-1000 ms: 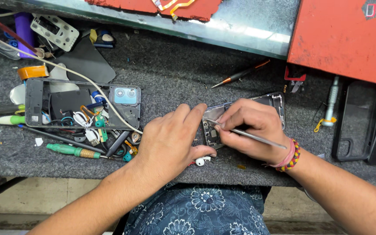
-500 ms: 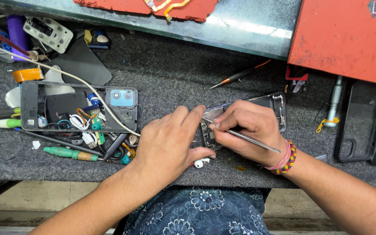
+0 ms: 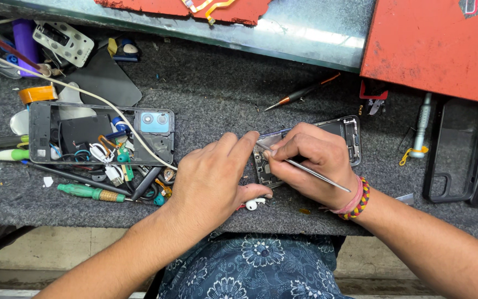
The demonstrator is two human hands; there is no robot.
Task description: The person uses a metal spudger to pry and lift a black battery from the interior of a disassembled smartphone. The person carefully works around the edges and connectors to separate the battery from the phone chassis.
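An opened phone lies on the grey mat, its back off and its insides showing. My left hand rests palm down on the phone's left end, fingers pressing its edge. My right hand grips thin metal tweezers, their tip at the phone's inner parts near my left fingertips. A beaded bracelet sits on my right wrist. Most of the phone is hidden under both hands.
Left of my hands is a phone back shell used as a tray, filled with small parts, with a white cable across it. Green screwdrivers lie nearby. An orange-tipped screwdriver, black phone cases and red panels sit beyond.
Both hands stay on the phone. The tweezers have shifted only slightly; the view has drifted a little.
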